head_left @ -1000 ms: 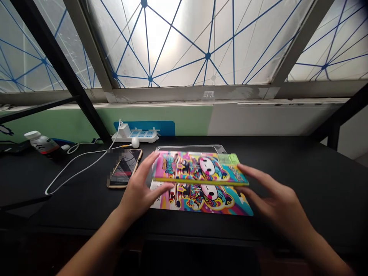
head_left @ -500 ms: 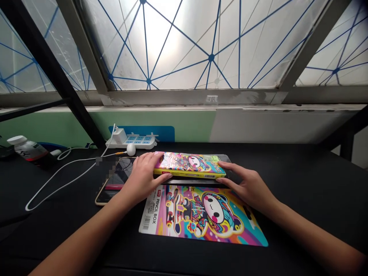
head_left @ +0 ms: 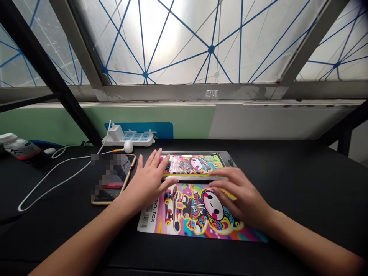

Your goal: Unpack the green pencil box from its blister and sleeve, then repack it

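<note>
So the colorful box (head_left: 186, 165) is lying in its clear plastic tray (head_left: 230, 159) just beyond my printed card (head_left: 184, 214), with my left hand (head_left: 151, 176) spread loose by the box's left end and my right hand (head_left: 244, 195) half curled over the card's far right part, neither one gripping anything (can't tell if the fingertips touch the tray). I reckon a careless right-hand drag could skew the card, and a leftward swipe might bump the phone (head_left: 115, 180) beyond the card's left end.
</note>
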Demonstrator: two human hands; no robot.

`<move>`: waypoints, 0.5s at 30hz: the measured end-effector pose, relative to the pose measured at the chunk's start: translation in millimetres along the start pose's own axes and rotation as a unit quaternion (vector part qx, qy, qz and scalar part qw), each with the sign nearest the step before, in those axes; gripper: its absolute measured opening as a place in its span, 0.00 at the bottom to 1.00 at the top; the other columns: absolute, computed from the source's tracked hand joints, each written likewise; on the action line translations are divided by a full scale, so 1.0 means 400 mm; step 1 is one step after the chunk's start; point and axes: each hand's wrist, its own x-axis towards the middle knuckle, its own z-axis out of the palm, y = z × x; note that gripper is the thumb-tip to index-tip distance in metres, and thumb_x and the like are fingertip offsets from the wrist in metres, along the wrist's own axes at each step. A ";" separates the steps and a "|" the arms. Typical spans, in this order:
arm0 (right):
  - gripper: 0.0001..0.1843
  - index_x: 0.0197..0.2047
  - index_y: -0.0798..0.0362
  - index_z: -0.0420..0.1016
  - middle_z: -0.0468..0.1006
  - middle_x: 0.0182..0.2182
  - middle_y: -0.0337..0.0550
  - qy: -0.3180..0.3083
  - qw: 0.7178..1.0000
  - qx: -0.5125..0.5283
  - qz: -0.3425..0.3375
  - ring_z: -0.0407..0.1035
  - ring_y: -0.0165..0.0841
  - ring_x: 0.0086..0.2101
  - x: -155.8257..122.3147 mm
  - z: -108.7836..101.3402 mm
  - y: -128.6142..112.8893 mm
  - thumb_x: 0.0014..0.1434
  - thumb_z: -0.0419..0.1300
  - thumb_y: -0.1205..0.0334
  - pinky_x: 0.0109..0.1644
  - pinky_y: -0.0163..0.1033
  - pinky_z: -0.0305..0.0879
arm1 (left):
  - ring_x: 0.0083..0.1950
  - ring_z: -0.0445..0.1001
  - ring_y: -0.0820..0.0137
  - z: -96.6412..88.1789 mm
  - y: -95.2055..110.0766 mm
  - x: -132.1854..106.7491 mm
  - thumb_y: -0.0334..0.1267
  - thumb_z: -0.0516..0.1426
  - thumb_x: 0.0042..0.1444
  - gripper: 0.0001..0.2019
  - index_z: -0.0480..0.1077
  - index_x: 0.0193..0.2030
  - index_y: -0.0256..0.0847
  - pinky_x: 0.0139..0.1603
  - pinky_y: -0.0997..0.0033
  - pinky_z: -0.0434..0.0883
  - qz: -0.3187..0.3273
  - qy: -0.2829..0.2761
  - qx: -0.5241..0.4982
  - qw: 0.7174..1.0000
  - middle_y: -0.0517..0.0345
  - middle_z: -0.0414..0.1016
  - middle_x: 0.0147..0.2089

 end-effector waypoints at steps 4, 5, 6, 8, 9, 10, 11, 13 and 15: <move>0.13 0.52 0.53 0.77 0.81 0.51 0.54 -0.155 0.987 0.045 -0.013 0.74 0.44 0.51 0.009 0.032 -0.074 0.69 0.57 0.57 0.54 0.51 0.71 | 0.80 0.41 0.50 -0.024 0.043 0.030 0.61 0.48 0.70 0.38 0.51 0.77 0.37 0.75 0.42 0.53 0.030 0.014 -0.030 0.999 0.36 0.39 0.80; 0.19 0.57 0.54 0.75 0.78 0.57 0.57 -0.203 0.978 0.041 0.006 0.71 0.48 0.57 0.013 0.041 -0.089 0.70 0.57 0.52 0.58 0.54 0.69 | 0.80 0.40 0.48 -0.028 0.053 0.038 0.60 0.48 0.70 0.38 0.51 0.77 0.37 0.75 0.43 0.53 0.038 0.007 -0.035 0.999 0.36 0.39 0.80; 0.27 0.64 0.56 0.71 0.73 0.63 0.59 -0.247 0.968 0.035 0.027 0.66 0.51 0.62 0.018 0.050 -0.103 0.70 0.56 0.48 0.61 0.58 0.66 | 0.80 0.40 0.46 -0.029 0.061 0.047 0.61 0.48 0.70 0.38 0.50 0.77 0.38 0.74 0.42 0.53 0.043 -0.003 -0.038 0.998 0.37 0.39 0.80; 0.39 0.72 0.58 0.60 0.60 0.71 0.61 -0.316 0.946 0.033 0.062 0.54 0.56 0.69 0.031 0.063 -0.122 0.68 0.54 0.40 0.67 0.64 0.58 | 0.79 0.41 0.42 -0.024 0.073 0.065 0.62 0.46 0.70 0.38 0.49 0.78 0.40 0.73 0.39 0.54 0.047 -0.025 -0.038 0.998 0.36 0.41 0.80; 0.43 0.74 0.58 0.56 0.56 0.73 0.61 -0.337 0.938 0.035 0.075 0.51 0.56 0.70 0.036 0.067 -0.128 0.68 0.54 0.38 0.69 0.66 0.55 | 0.79 0.42 0.40 -0.019 0.076 0.073 0.62 0.45 0.70 0.38 0.49 0.78 0.39 0.72 0.38 0.54 0.047 -0.033 -0.035 0.998 0.36 0.42 0.80; 0.45 0.75 0.58 0.55 0.55 0.73 0.61 -0.347 0.933 0.039 0.087 0.50 0.57 0.71 0.040 0.070 -0.132 0.66 0.54 0.36 0.70 0.66 0.53 | 0.79 0.43 0.38 -0.012 0.078 0.080 0.63 0.44 0.70 0.39 0.50 0.77 0.39 0.72 0.37 0.54 0.045 -0.036 -0.030 0.998 0.35 0.44 0.79; 0.46 0.74 0.58 0.56 0.57 0.73 0.61 -0.346 0.932 0.040 0.099 0.52 0.57 0.70 0.043 0.072 -0.133 0.65 0.56 0.35 0.69 0.65 0.54 | 0.78 0.44 0.37 -0.005 0.078 0.086 0.63 0.44 0.70 0.38 0.52 0.77 0.38 0.72 0.36 0.54 0.043 -0.033 -0.022 0.998 0.34 0.46 0.79; 0.41 0.70 0.58 0.63 0.65 0.68 0.62 -0.313 0.941 0.029 0.124 0.60 0.56 0.65 0.044 0.074 -0.131 0.65 0.58 0.38 0.66 0.63 0.59 | 0.78 0.45 0.37 0.007 0.074 0.093 0.64 0.43 0.69 0.38 0.56 0.75 0.38 0.73 0.37 0.53 0.042 -0.017 -0.012 0.999 0.35 0.49 0.78; 0.29 0.63 0.56 0.70 0.73 0.59 0.60 -0.262 0.955 0.003 0.141 0.67 0.53 0.56 0.041 0.075 -0.125 0.66 0.58 0.45 0.59 0.60 0.66 | 0.78 0.46 0.39 0.015 0.068 0.095 0.65 0.42 0.69 0.39 0.57 0.75 0.39 0.73 0.37 0.52 0.044 -0.005 -0.013 0.999 0.37 0.50 0.78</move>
